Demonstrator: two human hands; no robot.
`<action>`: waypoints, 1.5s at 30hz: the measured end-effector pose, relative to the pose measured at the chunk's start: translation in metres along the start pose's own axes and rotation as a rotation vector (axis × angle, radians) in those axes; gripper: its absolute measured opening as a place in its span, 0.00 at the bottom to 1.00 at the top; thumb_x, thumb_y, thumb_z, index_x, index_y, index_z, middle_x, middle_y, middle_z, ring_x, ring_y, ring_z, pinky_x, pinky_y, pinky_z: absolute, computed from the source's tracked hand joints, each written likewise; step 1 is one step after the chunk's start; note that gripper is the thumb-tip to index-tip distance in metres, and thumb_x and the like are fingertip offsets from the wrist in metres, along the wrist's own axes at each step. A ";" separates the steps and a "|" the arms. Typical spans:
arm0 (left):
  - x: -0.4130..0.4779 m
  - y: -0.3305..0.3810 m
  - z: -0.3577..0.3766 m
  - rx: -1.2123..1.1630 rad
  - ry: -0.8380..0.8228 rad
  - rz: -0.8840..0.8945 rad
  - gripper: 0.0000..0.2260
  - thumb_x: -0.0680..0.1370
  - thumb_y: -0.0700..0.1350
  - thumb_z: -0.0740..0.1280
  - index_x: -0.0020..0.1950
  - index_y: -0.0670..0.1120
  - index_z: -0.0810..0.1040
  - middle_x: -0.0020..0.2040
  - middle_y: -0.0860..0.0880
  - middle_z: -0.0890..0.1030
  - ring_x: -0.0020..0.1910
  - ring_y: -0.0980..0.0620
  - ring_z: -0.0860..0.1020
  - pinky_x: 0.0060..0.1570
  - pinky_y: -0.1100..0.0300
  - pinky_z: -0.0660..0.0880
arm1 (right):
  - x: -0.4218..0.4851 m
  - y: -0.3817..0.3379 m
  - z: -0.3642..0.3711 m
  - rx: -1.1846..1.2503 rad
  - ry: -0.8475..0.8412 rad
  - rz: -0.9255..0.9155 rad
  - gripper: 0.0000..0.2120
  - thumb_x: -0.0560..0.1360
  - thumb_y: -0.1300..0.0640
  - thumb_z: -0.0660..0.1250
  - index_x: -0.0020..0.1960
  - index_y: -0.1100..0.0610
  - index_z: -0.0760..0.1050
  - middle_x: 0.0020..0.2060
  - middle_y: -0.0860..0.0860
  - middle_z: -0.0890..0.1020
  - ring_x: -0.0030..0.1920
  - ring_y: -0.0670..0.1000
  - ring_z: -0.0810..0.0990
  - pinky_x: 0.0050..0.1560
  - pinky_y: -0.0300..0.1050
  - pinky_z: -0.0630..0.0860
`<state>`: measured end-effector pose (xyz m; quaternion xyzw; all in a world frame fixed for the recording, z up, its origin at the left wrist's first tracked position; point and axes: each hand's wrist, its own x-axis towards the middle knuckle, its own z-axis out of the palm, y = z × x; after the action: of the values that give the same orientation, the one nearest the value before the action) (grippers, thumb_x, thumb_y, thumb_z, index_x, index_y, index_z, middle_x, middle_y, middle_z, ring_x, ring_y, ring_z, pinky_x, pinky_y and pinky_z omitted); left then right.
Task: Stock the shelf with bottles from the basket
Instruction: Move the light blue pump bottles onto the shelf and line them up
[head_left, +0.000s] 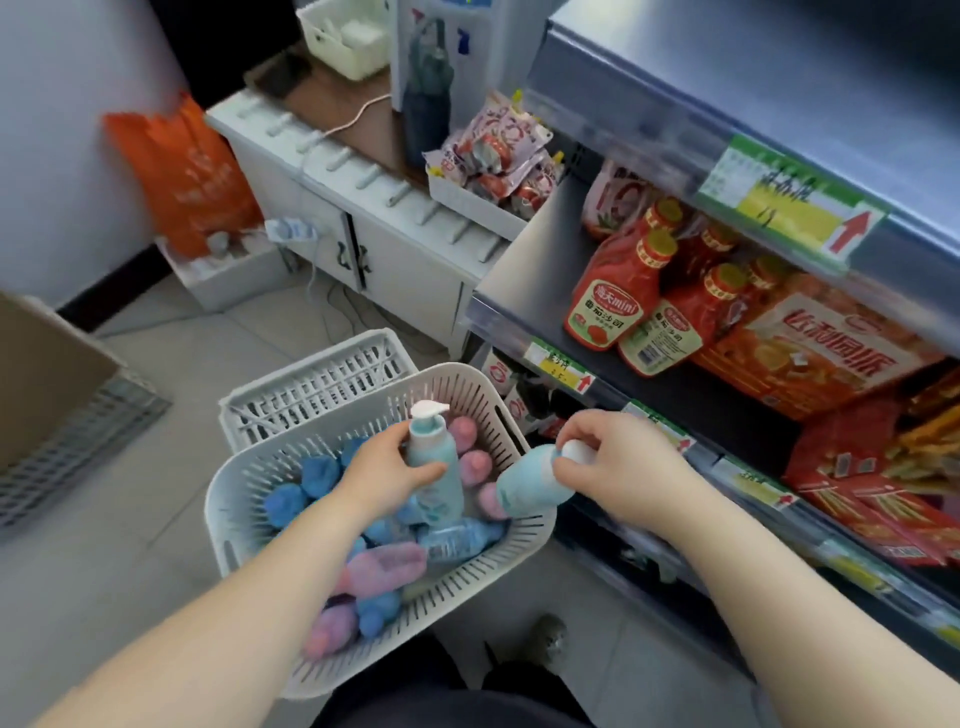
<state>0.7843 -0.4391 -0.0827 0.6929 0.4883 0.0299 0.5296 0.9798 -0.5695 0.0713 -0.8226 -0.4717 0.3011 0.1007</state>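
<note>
Now | left hand (387, 467) grips pump bottle (434, 457) | right hand (605, 457) grips teal bottle (530, 486) | above basket (234, 499)

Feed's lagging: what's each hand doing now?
Left hand: closed on an upright pump bottle.
Right hand: closed on a tilted blue bottle.

Basket (244, 499) at 6 o'clock; shelf (540, 270) at 3.
Bottles (384, 566) in basket; crate (311, 384) just behind, 12 o'clock.
</note>
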 end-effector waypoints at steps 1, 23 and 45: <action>-0.003 0.012 -0.010 -0.038 0.034 0.026 0.25 0.67 0.45 0.77 0.62 0.50 0.75 0.54 0.52 0.81 0.52 0.53 0.80 0.55 0.56 0.75 | 0.000 -0.006 -0.008 0.018 0.026 -0.026 0.02 0.70 0.52 0.68 0.43 0.48 0.76 0.35 0.43 0.78 0.35 0.42 0.74 0.33 0.38 0.69; -0.132 0.337 -0.087 -0.380 0.252 0.808 0.20 0.61 0.53 0.74 0.52 0.55 0.81 0.48 0.53 0.84 0.50 0.49 0.81 0.46 0.53 0.78 | -0.108 -0.023 -0.271 0.233 0.567 -0.535 0.06 0.70 0.59 0.65 0.36 0.53 0.79 0.22 0.41 0.74 0.22 0.42 0.67 0.21 0.30 0.62; -0.059 0.526 0.146 -0.083 -0.150 0.985 0.21 0.69 0.44 0.76 0.59 0.54 0.77 0.52 0.50 0.82 0.45 0.55 0.79 0.48 0.59 0.77 | -0.187 0.156 -0.377 0.057 0.916 -0.168 0.03 0.68 0.55 0.68 0.37 0.51 0.79 0.31 0.49 0.77 0.29 0.44 0.71 0.30 0.39 0.68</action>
<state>1.1741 -0.5641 0.2826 0.8198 0.0619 0.2459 0.5134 1.2449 -0.7646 0.3768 -0.8267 -0.4352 -0.0895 0.3451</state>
